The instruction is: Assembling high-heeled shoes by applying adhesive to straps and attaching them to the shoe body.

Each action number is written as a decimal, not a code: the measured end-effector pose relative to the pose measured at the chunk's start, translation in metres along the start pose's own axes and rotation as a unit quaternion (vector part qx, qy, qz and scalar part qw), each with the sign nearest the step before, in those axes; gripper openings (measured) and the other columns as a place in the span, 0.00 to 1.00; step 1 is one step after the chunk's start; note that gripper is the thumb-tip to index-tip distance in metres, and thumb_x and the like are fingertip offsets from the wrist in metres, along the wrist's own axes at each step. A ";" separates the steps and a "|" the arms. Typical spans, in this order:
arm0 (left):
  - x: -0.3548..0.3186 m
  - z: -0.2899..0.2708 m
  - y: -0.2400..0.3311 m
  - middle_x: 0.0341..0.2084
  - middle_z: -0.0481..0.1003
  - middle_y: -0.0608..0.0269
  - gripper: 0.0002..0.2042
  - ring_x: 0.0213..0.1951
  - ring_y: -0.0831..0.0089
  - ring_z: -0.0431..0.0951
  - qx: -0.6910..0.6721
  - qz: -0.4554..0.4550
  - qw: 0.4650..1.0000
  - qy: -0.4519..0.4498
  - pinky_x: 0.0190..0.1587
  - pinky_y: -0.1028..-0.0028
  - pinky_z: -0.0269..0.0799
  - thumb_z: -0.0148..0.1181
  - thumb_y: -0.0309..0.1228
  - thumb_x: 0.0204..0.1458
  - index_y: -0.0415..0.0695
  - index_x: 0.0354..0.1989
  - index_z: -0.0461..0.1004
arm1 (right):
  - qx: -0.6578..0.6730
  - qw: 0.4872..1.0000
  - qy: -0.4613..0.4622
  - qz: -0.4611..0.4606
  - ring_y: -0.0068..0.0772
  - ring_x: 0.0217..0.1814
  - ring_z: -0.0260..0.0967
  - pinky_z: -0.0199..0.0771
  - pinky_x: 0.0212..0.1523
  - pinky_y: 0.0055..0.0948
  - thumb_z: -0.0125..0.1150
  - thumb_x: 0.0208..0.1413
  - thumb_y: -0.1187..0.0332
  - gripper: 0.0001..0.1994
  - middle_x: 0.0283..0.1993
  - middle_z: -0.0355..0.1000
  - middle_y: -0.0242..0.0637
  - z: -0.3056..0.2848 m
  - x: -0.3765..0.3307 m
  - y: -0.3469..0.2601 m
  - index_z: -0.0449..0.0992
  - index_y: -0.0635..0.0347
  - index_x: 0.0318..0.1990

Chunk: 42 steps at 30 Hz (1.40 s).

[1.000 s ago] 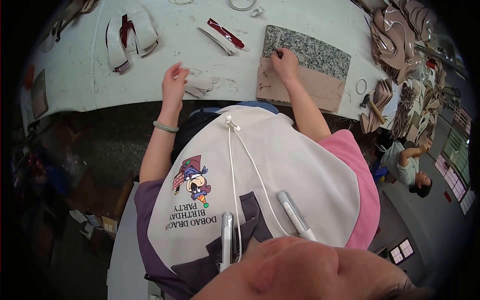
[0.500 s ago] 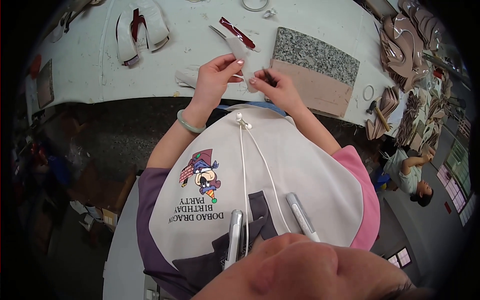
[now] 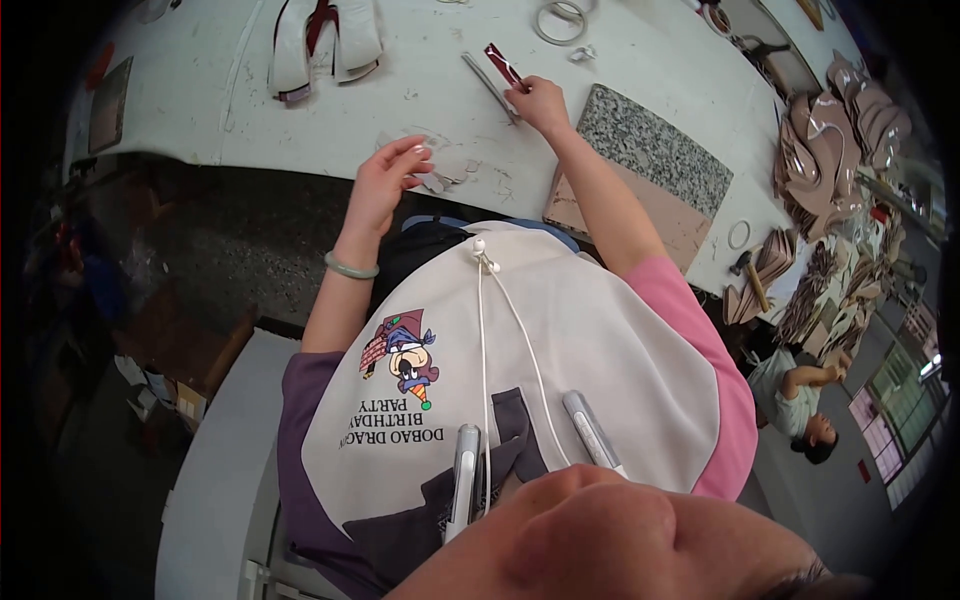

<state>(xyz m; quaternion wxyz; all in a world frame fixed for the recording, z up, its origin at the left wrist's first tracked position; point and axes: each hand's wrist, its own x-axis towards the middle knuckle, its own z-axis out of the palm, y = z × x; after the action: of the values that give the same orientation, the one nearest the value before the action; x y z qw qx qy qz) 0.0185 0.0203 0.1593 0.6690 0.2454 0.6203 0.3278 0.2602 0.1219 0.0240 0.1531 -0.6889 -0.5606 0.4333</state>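
— White worktable (image 3: 640,70) first, scuffed and crowded; what is the right hand (image 3: 540,100) on?

— It reaches out over the table to a thin dark red strip (image 3: 500,65) lying beside a grey metal tool (image 3: 487,85); the fingertips are pinched at the strip's near end, though whether they truly grip it or only touch it, I cannot tell.

— And the left hand (image 3: 385,185)?

— Loosely open, fingers half curled, holding nothing; it hovers just above pale scraps (image 3: 440,175) near the table's front edge.

— What lies around them?

— A speckled stone slab (image 3: 650,160) just beside the right forearm; a white shoe upper (image 3: 325,40) farther back; a tape ring (image 3: 560,20) near the far edge; stacks of tan cut pieces (image 3: 830,160) well off to the right.

— Where might it go wrong?

— I judge the strip slight and easy to fumble; a pinch at its very end could let it slip or drag the metal tool along; the forearm, passing close by the slab's corner, could catch on it; the scraps under the left hand sit near the edge and could be brushed off.
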 end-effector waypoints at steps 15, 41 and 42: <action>-0.017 -0.057 -0.020 0.36 0.77 0.63 0.13 0.35 0.79 0.76 -0.085 0.031 0.991 0.102 0.35 0.84 0.69 0.56 0.29 0.58 0.39 0.49 0.74 | -0.149 0.985 0.085 -0.014 0.48 0.37 0.74 0.73 0.39 0.38 0.62 0.50 0.59 0.15 0.32 0.78 0.41 0.010 -0.011 0.054 0.80 0.61 0.38; 0.119 -0.016 -0.025 0.47 0.76 0.58 0.14 0.48 0.55 0.73 0.488 0.385 0.774 -0.125 0.47 0.65 0.70 0.52 0.27 0.52 0.41 0.47 0.75 | -0.147 0.969 0.169 0.107 0.39 0.34 0.75 0.72 0.37 0.31 0.59 0.52 0.54 0.16 0.35 0.80 0.34 -0.006 0.007 0.033 0.81 0.53 0.42; 0.134 0.007 -0.032 0.50 0.73 0.58 0.14 0.50 0.56 0.71 0.523 0.454 0.714 -0.104 0.48 0.65 0.70 0.51 0.27 0.51 0.42 0.47 0.74 | -0.147 0.970 0.164 0.106 0.39 0.34 0.75 0.72 0.37 0.31 0.60 0.52 0.54 0.16 0.35 0.80 0.34 -0.004 0.007 0.029 0.81 0.53 0.42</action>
<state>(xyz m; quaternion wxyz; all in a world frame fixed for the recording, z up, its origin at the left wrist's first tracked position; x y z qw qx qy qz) 0.0318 0.0991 0.0473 0.2653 0.8405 0.4335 0.1877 0.2822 0.1198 0.0033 0.0934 -0.8212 -0.5088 0.2409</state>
